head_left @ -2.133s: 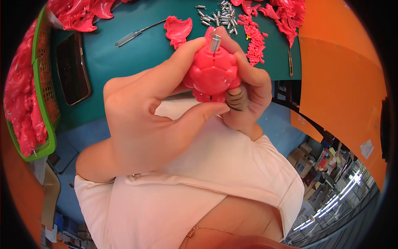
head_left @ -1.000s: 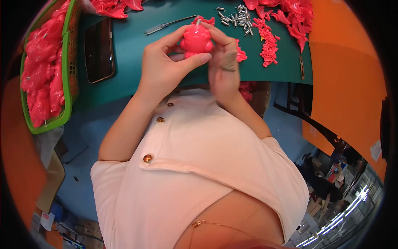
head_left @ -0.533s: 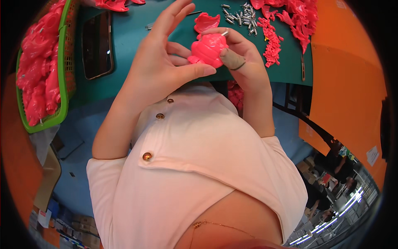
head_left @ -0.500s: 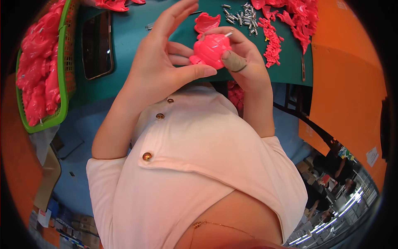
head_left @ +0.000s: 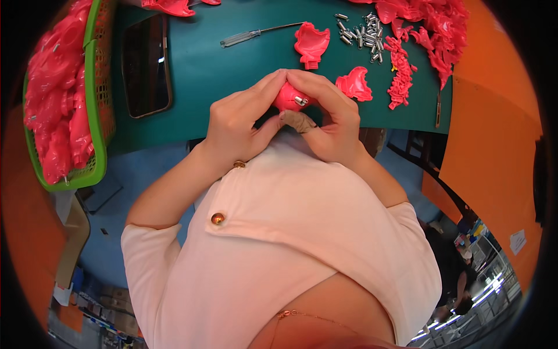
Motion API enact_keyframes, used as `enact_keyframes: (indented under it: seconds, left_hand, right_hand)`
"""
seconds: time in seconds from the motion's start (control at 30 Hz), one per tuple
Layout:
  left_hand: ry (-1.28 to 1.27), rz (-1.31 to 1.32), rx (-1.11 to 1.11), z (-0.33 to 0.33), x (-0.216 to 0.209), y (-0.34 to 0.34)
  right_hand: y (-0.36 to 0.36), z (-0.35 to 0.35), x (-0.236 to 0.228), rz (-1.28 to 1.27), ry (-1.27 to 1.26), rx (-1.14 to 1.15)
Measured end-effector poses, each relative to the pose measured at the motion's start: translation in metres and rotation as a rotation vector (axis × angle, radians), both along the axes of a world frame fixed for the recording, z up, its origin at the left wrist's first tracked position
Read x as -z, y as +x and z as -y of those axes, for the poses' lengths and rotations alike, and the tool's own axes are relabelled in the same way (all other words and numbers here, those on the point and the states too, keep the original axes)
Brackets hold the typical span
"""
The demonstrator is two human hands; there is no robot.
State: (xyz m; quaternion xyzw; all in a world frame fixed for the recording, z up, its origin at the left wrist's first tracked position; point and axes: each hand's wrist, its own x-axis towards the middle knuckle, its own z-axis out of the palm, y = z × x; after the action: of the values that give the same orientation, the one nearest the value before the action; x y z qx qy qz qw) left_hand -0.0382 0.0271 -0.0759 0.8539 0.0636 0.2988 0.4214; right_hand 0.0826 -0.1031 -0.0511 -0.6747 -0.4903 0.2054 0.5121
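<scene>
Between my two hands, close to the table's near edge, is a glossy pink plastic part (head_left: 286, 98) with a small metal spring or pin (head_left: 300, 101) showing on it. My left hand (head_left: 244, 113) wraps it from the left, my right hand (head_left: 331, 110) from the right, and the fingertips of both meet over its top. Tan tape covers a digit of my right hand. Most of the pink part is hidden by my fingers. Just beyond my hands lie two pink shell pieces, one upright (head_left: 311, 45) and one nearer (head_left: 355, 85).
A green basket (head_left: 99, 116) heaped with pink parts stands at the left beside a dark phone (head_left: 146, 67). A clear-handled screwdriver (head_left: 241, 38) lies behind my hands. Metal springs (head_left: 363, 35), small pink pieces (head_left: 400, 72) and a pink pile (head_left: 439, 35) occupy the right.
My left hand, spread open before, has closed on the pink part, which is turned and nearer my body. The view has shifted, and a second shell piece and the whole screwdriver now show.
</scene>
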Motion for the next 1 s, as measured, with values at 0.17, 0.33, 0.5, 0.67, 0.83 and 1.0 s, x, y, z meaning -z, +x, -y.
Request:
enact_keyframes:
  seconds: [0.17,0.33,0.5,0.67,0.83,1.0]
  left_hand:
    - [-0.028,0.041,0.011,-0.002,0.002,0.005]
    - [-0.055,0.039,-0.029,0.001,0.003,0.005]
    - [-0.071,0.013,-0.06,-0.001,-0.001,0.012]
    - [-0.329,0.009,-0.032,0.001,-0.014,0.011]
    - [-0.402,-0.039,-0.082,-0.002,-0.027,0.009]
    - [-0.525,-0.064,-0.001,-0.006,-0.041,0.007]
  right_hand:
    - [0.001,-0.005,0.001,0.068,0.081,0.017]
    - [-0.003,-0.01,0.002,0.103,0.109,0.052]
    - [-0.002,-0.007,-0.006,-0.22,-0.047,0.13]
    - [-0.003,-0.003,-0.003,-0.865,0.291,0.141]
    - [0.004,-0.006,-0.006,-1.138,0.239,0.035]
    - [0.013,-0.002,-0.009,-0.982,0.144,-0.009]
